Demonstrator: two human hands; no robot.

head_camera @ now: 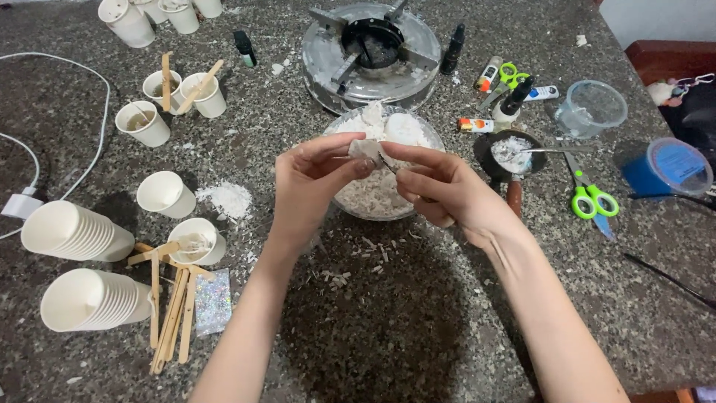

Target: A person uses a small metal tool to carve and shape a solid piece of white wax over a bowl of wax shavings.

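At the centre of the frame, the left hand (309,183) and the right hand (440,186) are meeting over a glass bowl (343,203) of white wax chunks, both pinching one white wax piece (367,151) between thumbs and fingertips; the fingers of each hand are curling closed on it. The piece is hovering just above the bowl's heap, slightly above mid-frame. White crumbs (350,265) are lying on the dark speckled surface (418,328) just below the bowl. At the top centre a round metal burner (371,52) is standing behind the bowl. At the left, two sleeves of stacked paper cups (74,233) are lying on their sides, with single cups (164,194) near them and wooden sticks (173,313) at the lower left. At the right, a small dark pan (511,155) holding white flakes is sitting just beside the bowl, green-handled scissors (593,200) are lying further right, and a blue lidded tub (667,168) is standing near the right edge.
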